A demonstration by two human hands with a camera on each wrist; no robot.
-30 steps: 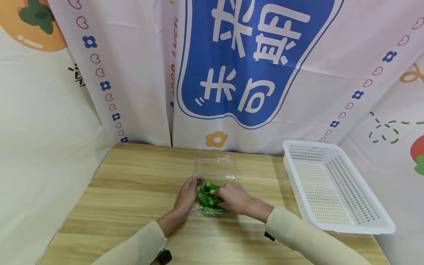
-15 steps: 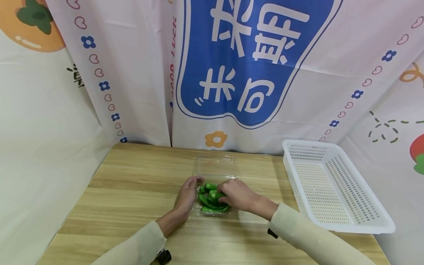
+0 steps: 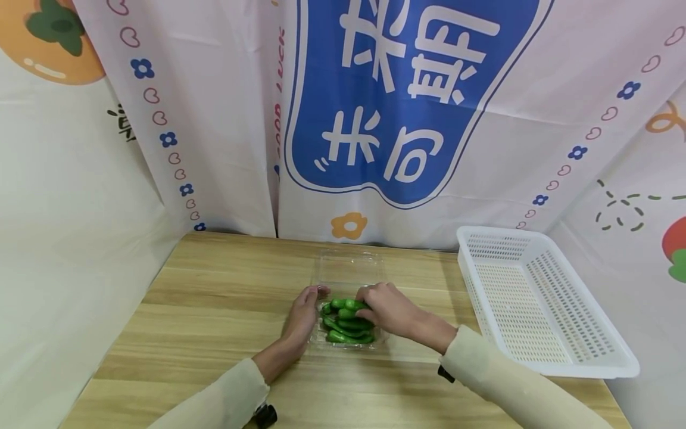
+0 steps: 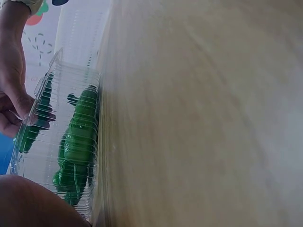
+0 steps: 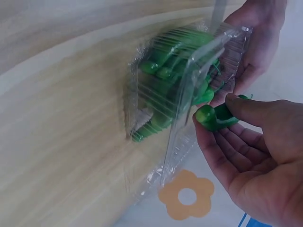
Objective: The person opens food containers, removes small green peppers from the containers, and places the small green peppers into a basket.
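A clear plastic box (image 3: 345, 347) with a raised lid (image 3: 351, 265) stands mid-table, with several green peppers (image 3: 343, 337) lying in it. My left hand (image 3: 301, 319) holds the box at its left end, its fingertips bent round the far left corner. Over the box's right side, my right hand (image 3: 393, 310) pinches a green pepper (image 5: 220, 117) between thumb and fingers. In the right wrist view this pepper is just above the open side of the box. Through the ribbed wall in the left wrist view, the other peppers (image 4: 80, 137) lie lengthwise, partly blurred by the plastic.
A white perforated plastic basket (image 3: 482, 310) stands on the right side of the wooden table (image 3: 214, 298). Printed cloth (image 3: 230, 149) hangs behind the table and along its sides.
My right hand has moved slightly right and away from me over the box. The peppers inside have shifted and now lie more in line across it. My left hand keeps its place.
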